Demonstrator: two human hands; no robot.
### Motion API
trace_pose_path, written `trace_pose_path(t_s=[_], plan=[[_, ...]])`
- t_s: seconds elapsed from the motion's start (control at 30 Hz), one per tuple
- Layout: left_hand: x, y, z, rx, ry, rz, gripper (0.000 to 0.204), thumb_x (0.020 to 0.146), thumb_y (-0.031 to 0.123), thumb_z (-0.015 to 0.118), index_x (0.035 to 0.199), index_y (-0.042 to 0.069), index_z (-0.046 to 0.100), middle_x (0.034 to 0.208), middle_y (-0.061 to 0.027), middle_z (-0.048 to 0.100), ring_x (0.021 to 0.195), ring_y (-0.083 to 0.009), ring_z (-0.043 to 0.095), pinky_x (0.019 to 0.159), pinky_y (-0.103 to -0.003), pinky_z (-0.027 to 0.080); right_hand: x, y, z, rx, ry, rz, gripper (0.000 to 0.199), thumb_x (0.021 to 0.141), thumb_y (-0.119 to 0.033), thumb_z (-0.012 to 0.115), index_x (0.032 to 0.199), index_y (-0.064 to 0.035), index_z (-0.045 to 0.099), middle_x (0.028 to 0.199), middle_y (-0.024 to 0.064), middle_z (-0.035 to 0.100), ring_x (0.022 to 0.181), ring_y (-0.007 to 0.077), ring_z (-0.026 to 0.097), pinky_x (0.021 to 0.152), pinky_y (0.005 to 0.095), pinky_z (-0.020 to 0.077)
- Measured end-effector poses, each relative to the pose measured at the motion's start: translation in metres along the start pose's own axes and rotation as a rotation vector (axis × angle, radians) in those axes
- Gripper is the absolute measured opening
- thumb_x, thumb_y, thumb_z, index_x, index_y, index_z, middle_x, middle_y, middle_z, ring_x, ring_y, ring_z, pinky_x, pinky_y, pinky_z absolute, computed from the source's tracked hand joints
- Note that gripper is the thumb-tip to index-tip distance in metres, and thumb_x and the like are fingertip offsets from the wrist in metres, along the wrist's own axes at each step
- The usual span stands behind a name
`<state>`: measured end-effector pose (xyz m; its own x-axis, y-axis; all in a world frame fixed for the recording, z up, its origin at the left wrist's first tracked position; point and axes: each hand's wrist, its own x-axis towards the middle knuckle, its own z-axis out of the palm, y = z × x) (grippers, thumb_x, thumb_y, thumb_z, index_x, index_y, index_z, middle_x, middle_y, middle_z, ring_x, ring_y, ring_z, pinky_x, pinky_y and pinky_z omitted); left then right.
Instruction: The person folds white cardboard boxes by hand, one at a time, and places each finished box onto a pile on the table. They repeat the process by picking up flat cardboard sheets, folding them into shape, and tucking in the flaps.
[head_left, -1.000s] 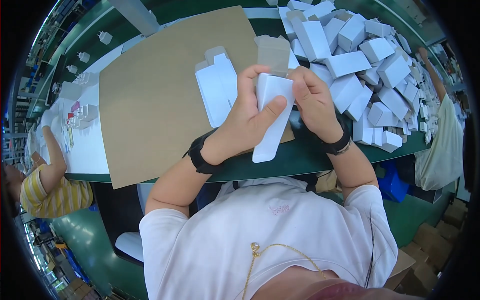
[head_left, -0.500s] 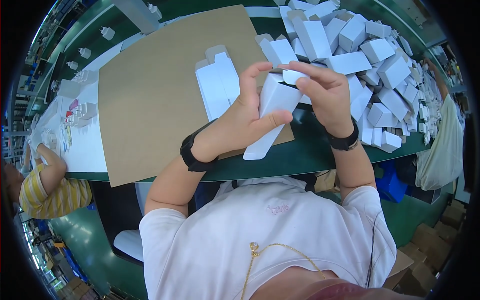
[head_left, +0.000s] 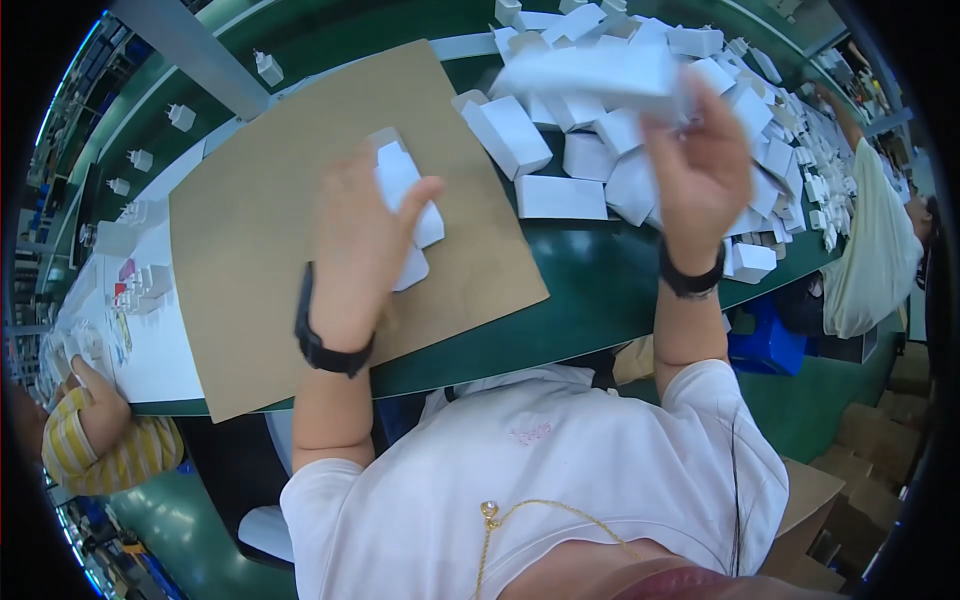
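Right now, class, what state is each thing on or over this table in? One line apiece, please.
Right hand: raised, gripping a box, blurred
Held white box: folded into shape, blurred; end flaps unclear
Left hand: open, blurred; contact unclear
Flat white cardboard: not folded up, partly hidden by the left hand
Brown sheet: lying flat
Box heap: jumbled, boxes lying at various angles

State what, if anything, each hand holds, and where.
The right hand holds a white box by its right end. The left hand is at a flat white carton; grip unclear.
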<state>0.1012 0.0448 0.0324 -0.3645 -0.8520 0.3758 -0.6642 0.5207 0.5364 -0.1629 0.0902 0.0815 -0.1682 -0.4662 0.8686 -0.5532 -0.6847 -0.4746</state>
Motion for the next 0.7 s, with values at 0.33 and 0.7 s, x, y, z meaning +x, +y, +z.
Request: trace_pose_path(t_s=[0.33, 0.7], plan=[[0.013, -0.018, -0.012, 0.082, -0.244, -0.429, 0.077, 0.063, 0.014, 0.077, 0.126, -0.001, 0.036, 0.102, -0.0267, 0.059, 0.096, -0.0378, 0.059, 0.081, -0.039, 0.048, 0.021, 0.030, -0.027, -0.725, -0.020, -0.312, 0.024, 0.073, 0.001, 0.063, 0.095, -0.0073, 0.066, 0.099, 0.0111, 0.065, 0.094, 0.0269, 0.061, 0.079, 0.0333, 0.0480], [0.015, -0.031, -0.011, 0.043, -0.212, -0.469, 0.070, 0.064, 0.013, 0.074, 0.121, -0.003, 0.038, 0.099, -0.0268, 0.059, 0.093, -0.0383, 0.059, 0.079, -0.038, 0.048, -0.022, -0.003, 0.030, -0.194, -0.639, 0.020, 0.021, 0.076, -0.005, 0.066, 0.097, -0.0039, 0.064, 0.093, 0.0109, 0.066, 0.081, 0.0267, 0.062, 0.072, 0.0303, 0.0486]])
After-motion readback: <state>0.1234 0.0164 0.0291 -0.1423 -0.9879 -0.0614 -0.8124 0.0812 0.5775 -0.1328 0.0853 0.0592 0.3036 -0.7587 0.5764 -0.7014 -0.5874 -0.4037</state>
